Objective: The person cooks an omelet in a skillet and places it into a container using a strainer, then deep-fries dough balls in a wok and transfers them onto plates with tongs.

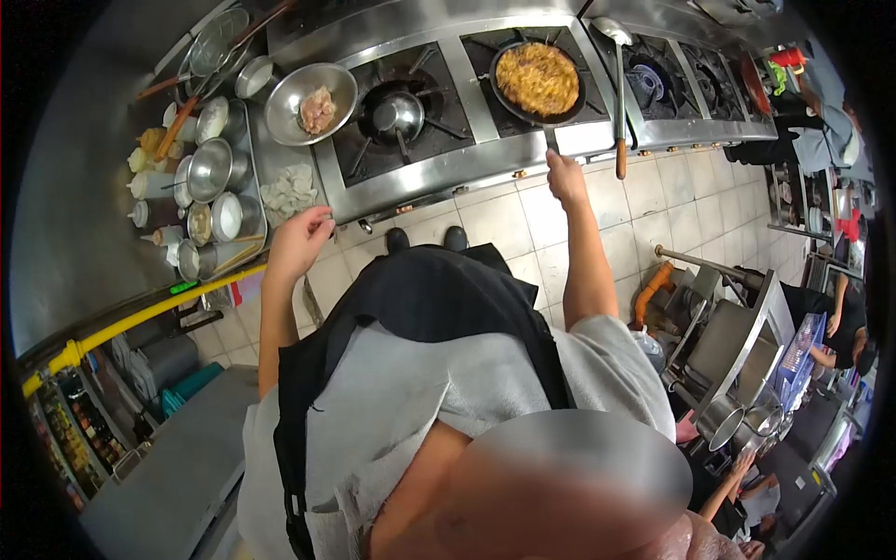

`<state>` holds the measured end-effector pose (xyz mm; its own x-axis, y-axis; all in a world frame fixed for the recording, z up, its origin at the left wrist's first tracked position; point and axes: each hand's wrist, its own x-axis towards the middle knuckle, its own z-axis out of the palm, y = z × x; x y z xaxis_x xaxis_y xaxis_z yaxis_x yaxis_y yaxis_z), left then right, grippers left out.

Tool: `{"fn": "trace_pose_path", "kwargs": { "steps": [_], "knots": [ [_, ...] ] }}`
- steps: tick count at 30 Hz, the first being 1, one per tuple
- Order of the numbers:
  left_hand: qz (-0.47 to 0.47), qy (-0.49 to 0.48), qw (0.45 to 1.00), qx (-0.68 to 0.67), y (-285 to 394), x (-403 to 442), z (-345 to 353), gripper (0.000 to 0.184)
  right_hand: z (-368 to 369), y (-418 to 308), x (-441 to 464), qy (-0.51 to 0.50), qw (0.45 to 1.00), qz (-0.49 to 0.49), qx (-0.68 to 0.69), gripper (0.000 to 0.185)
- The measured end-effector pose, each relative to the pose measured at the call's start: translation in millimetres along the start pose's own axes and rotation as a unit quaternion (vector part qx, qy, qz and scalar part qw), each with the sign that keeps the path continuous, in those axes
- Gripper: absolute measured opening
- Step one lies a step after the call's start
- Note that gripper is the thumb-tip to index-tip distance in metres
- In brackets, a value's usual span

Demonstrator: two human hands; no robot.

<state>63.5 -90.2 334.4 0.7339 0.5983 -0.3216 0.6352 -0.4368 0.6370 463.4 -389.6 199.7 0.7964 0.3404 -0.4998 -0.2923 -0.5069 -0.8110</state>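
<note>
My right hand is closed around the handle of a dark frying pan on a stove burner. A browned, flat omelette-like food covers most of the pan's inside. My left hand is at the stove's front left corner, its fingers loosely bent and nothing visible in them. Just beyond it lies a crumpled white cloth. Further up, a metal bowl contains pale pink raw meat. A long-handled ladle rests to the right of the pan.
A domed metal piece sits on the left burner. At left, a tray carries bowls, containers and squeeze bottles. A yellow pipe runs below it. Co-workers are at the right, near a metal rack and pots.
</note>
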Motion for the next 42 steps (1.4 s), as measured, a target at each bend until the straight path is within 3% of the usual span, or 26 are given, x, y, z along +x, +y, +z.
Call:
{"fn": "trace_pose_path", "kwargs": {
  "steps": [1, 2, 3, 6, 7, 10, 13, 16, 18, 20, 21, 22, 23, 24, 26, 28, 30, 36, 38, 42],
  "knots": [
    [0.002, 0.018, 1.000, -0.005, 3, -1, 1, 0.034, 0, 3, -3, 0.001, 0.999, 0.033, 0.010, 0.031],
    [0.009, 0.009, 1.000, -0.006, -2, -4, 4, 0.034, 11, 46, 39, 0.099, 0.980, -0.141, -0.101, 0.031],
    [0.014, 0.005, 1.000, -0.003, -11, -2, 8, 0.033, 14, 33, 38, 0.031, 0.998, -0.035, -0.046, 0.033],
    [0.044, -0.052, 0.997, 0.038, -20, 8, 18, 0.031, 17, 13, 5, 0.033, 0.985, -0.128, -0.110, 0.045],
    [0.052, -0.047, 0.998, 0.005, -16, 11, 19, 0.031, 8, 7, -9, 0.024, 0.996, 0.000, -0.085, 0.050],
    [0.037, -0.028, 0.997, -0.065, -17, 21, 17, 0.032, 17, 46, 22, 0.067, 0.995, -0.031, -0.072, 0.050],
    [0.018, -0.075, 0.996, -0.048, -19, 33, 11, 0.033, 29, -7, 2, 0.057, 0.997, 0.035, 0.029, 0.051],
    [0.043, -0.081, 0.995, -0.024, -15, 41, 2, 0.033, 33, 1, 6, 0.069, 0.998, -0.004, 0.005, 0.047],
    [0.047, -0.076, 0.994, -0.065, -25, 53, 4, 0.034, 18, 16, 3, 0.072, 0.994, -0.029, -0.082, 0.044],
    [0.092, -0.064, 0.994, -0.008, -49, 55, -3, 0.035, 43, 67, 66, 0.148, 0.942, -0.191, -0.232, 0.045],
    [0.086, -0.072, 0.994, 0.010, -50, 51, -9, 0.035, 51, 75, 96, 0.114, 0.952, -0.165, -0.232, 0.047],
    [0.079, -0.081, 0.993, 0.028, -46, 49, -13, 0.035, 52, 15, 45, 0.106, 0.991, -0.020, -0.082, 0.045],
    [0.067, -0.086, 0.994, 0.027, -41, 46, -17, 0.035, 57, 31, 66, 0.106, 0.992, -0.025, -0.059, 0.046],
    [0.062, -0.091, 0.994, 0.025, -40, 45, -22, 0.035, 53, 8, 28, 0.142, 0.987, -0.062, -0.033, 0.043],
    [0.046, -0.072, 0.996, -0.014, -65, 47, -21, 0.035, 37, 10, 6, 0.091, 0.996, 0.002, 0.003, 0.038],
    [0.039, -0.054, 0.996, -0.057, -70, 49, -17, 0.035, 44, 30, 27, 0.126, 0.992, -0.030, 0.001, 0.039],
    [0.040, -0.075, 0.996, 0.035, -61, 41, -16, 0.035, 57, -6, 21, 0.106, 0.990, 0.005, 0.091, 0.038],
    [0.020, -0.081, 0.996, 0.031, -52, 43, -10, 0.037, 38, -7, 23, 0.076, 0.996, 0.019, 0.035, 0.037],
    [0.032, -0.086, 0.995, 0.031, -57, 44, -4, 0.037, 46, 3, 34, 0.113, 0.993, 0.008, 0.034, 0.034],
    [0.047, -0.103, 0.993, 0.038, -41, 36, -3, 0.037, 43, -26, 34, 0.040, 0.993, 0.045, 0.106, 0.030]
  ]
}}
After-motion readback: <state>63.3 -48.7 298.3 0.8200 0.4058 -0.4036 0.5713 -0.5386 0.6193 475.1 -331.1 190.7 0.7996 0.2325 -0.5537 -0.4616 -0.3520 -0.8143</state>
